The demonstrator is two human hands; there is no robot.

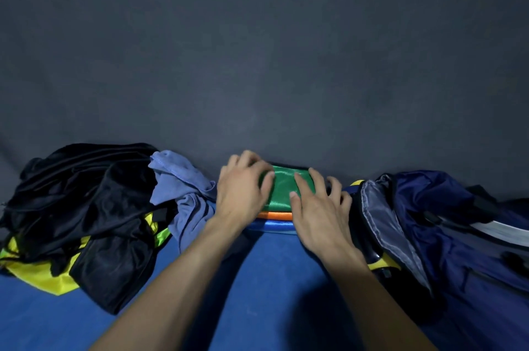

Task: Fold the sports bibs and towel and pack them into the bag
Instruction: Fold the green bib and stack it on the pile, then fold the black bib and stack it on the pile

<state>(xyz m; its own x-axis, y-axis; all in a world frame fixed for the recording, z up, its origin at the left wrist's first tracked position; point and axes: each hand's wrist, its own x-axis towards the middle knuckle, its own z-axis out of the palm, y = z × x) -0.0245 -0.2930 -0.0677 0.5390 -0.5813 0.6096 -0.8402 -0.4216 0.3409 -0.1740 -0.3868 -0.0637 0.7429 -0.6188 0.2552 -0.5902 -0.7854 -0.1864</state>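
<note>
Across the far half of the view, a dark grey backdrop is filling everything, and the blue surface is running up to meet it just behind the clothes. Open blue is lying between the two forearms and along the near edge; to either side the room is crowded, with a loose heap on the left and the bag on the right.

At the centre, against the backdrop, a small stack of folded bibs is sitting: a shiny green bib on top, an orange bib showing as a thin edge beneath it, and a blue bib at the bottom. The left hand is lying flat on the green bib's left end, fingers spread, gripping nothing. The right hand is pressing its fingertips on the right end, likewise open and flat.

Just left of the stack, a pale blue towel is lying crumpled, touching a pile of black bibs with yellow bibs poking out underneath. How many are in that pile is impossible to tell. The navy bag is gaping beside the right hand, its grey lining showing, its far end cut off by the frame edge.
</note>
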